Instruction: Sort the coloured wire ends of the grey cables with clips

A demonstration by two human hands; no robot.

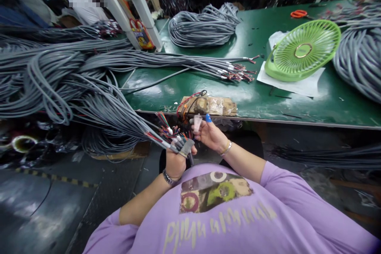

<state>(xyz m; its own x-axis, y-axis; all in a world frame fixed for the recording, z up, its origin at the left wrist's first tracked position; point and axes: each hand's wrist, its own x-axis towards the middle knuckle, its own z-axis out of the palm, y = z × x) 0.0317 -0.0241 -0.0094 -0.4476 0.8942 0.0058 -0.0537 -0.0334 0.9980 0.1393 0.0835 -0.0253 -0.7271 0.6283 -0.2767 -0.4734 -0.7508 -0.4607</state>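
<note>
My left hand [175,163] is closed around a bundle of grey cables [139,125] near their stripped ends. Thin coloured wires [162,121] fan out above the grip, and a grey band [186,148] lies across the fingers. Just right of these wire ends is my right hand [213,138], palm turned up and thumb apart from the fingers. A blue cover [208,118] caps its thumb tip, and a whitish translucent piece [197,122] sits at its index finger, seemingly wrapped round it. No cable shows in the right hand.
A wooden block [222,106] with wires lies at the edge of the green table [250,103]. Grey cables [154,58] stretch across behind it, beside a coil [202,27]. A green fan [303,49], orange-handled scissors [298,14] and another coil [360,57] are rightward. A person [85,2] is back left.
</note>
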